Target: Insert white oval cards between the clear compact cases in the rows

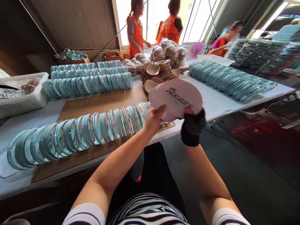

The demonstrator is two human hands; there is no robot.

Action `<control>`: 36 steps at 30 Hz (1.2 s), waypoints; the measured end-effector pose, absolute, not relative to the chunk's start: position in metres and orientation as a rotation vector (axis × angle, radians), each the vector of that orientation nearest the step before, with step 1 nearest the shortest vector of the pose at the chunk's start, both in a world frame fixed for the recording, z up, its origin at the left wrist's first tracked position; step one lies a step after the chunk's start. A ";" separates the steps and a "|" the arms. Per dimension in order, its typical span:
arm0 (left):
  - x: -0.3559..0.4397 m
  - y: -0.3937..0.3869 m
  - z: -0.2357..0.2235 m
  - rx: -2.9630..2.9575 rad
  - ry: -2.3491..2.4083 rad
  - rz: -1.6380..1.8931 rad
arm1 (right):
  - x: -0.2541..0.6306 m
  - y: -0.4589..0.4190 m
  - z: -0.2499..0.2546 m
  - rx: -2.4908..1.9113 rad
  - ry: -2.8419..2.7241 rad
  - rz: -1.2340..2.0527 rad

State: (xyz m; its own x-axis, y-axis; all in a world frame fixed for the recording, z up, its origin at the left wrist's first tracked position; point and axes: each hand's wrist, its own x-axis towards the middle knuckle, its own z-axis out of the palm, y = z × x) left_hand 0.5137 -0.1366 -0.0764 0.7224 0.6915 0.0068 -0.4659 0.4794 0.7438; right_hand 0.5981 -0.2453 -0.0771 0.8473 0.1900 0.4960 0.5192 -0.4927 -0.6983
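My left hand (153,120) is bare and closed on the lower left edge of a pale pink rounded panel (164,100), thumb on its front. Dark script reading "beauty" is printed on the panel. My right hand (193,126), in a dark glove with bare fingertips, grips the panel's lower right edge; a finger rests on the printed face. The panel is held tilted above the table's front edge, and its back is hidden. Just left of my hands, a long row of round glass discs (89,131) stands on edge on a brown board (98,153).
Behind the panel lie stacked brown shell-shaped pieces (152,69), some in clear bags (164,51). More disc rows stand at back left (89,82) and right (227,79). A white basket (25,103) sits far left. Co-workers in orange vests (136,34) are beyond, near a pink fan (196,50).
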 end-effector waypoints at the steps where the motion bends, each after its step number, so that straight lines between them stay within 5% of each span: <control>1: 0.515 -0.131 -0.072 0.766 0.338 0.735 | 0.602 -0.258 -0.075 -2.080 -0.414 -0.532; 4: 0.523 -0.100 -0.054 0.640 0.394 0.868 | 0.600 -0.301 -0.082 -2.209 -0.340 -0.676; 9: 0.546 -0.054 -0.041 0.584 0.417 0.862 | 0.571 -0.337 -0.119 -2.499 -0.975 -0.452; 24: 0.549 -0.050 -0.054 0.472 0.427 0.813 | 0.588 -0.231 -0.087 -2.682 -1.298 -0.263; 36: 0.551 -0.049 -0.055 0.479 0.399 0.800 | 0.596 -0.202 -0.135 -2.550 -1.202 -0.367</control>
